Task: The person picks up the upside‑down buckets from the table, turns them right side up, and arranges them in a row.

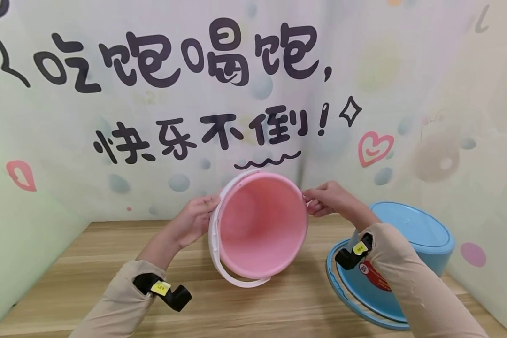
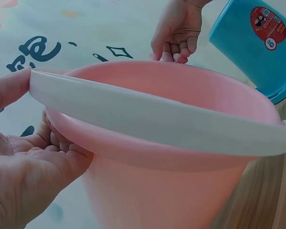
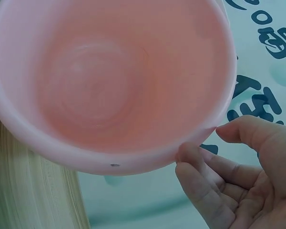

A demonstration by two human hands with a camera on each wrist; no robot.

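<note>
A pink bucket (image 1: 264, 225) is tilted over the table, its open mouth facing the head camera. My left hand (image 1: 193, 219) grips its left side at the rim. In the left wrist view the thumb touches the white handle (image 2: 157, 114), while the curled fingers lie under the pink rim. On the opposite side, my right hand (image 1: 330, 199) pinches the rim between thumb and fingers; the right wrist view shows the hand (image 3: 243, 176) at the rim's outer edge. The handle lies along the left of the mouth. Inside, the bucket's bottom shows with nothing on it.
A blue bucket (image 1: 418, 225) stands upside down on the wooden table (image 1: 88, 267) at the right, partly behind my right forearm. Its blue handle (image 1: 342, 295) rests round the rim. A curtain (image 1: 253, 94) printed with large dark characters hangs behind the table.
</note>
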